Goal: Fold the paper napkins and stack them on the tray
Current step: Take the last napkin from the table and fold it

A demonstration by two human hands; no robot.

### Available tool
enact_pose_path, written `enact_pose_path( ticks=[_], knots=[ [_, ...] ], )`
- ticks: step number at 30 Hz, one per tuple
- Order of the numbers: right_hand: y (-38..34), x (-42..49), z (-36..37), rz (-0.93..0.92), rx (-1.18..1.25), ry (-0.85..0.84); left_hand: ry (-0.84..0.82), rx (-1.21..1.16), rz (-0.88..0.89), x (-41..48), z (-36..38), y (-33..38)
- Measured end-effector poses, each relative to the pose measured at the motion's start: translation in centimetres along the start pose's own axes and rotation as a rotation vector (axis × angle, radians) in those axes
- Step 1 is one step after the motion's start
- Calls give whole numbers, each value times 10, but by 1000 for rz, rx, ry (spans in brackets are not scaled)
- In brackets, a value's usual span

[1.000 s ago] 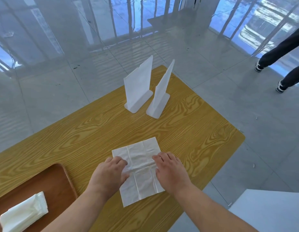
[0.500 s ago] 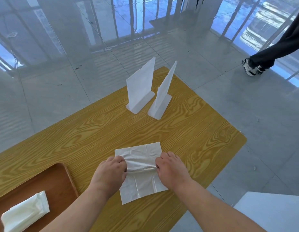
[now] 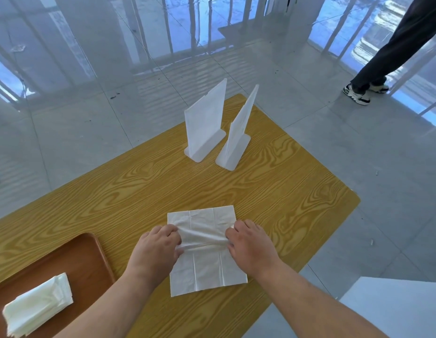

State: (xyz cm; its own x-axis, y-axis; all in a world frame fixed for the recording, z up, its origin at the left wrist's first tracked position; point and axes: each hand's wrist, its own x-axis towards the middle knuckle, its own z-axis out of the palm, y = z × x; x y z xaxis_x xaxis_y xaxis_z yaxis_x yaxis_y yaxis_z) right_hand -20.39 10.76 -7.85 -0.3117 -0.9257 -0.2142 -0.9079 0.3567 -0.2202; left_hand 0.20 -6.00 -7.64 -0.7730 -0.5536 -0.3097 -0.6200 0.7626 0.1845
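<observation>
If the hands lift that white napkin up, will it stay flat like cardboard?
Probably not. The napkin bunches into a soft ridge where the left hand and right hand pinch it, so it would likely droop. It looks thin, so probably light and easy to tear.

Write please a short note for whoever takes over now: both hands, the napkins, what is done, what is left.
Hands: left hand and right hand each pinch a raised crease across the middle of the white square paper napkin, which lies on the yellow wood-grain table.
Done: a pile of folded white napkins lies on the brown wooden tray.
Left: finish this fold, put the napkin on the pile.
</observation>
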Motion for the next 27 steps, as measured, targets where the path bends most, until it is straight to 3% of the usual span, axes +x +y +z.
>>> enact_pose_path(
  ticks=[8, 14, 21, 27],
  knots=[
    [-4, 3, -3, -16, 34, 32, 2, 43, 14, 2, -3, 2],
    [-14, 3, -38, -79, 180, 47, -51, -79, -39, -8, -18, 2],
    [-42, 7, -89, -61, 328, 118, -21, -214, 88, -2, -63, 24],
    [-40, 7, -116, 72, 374, 151, 18, -192, -77, -9, -97, 9]
  ],
)
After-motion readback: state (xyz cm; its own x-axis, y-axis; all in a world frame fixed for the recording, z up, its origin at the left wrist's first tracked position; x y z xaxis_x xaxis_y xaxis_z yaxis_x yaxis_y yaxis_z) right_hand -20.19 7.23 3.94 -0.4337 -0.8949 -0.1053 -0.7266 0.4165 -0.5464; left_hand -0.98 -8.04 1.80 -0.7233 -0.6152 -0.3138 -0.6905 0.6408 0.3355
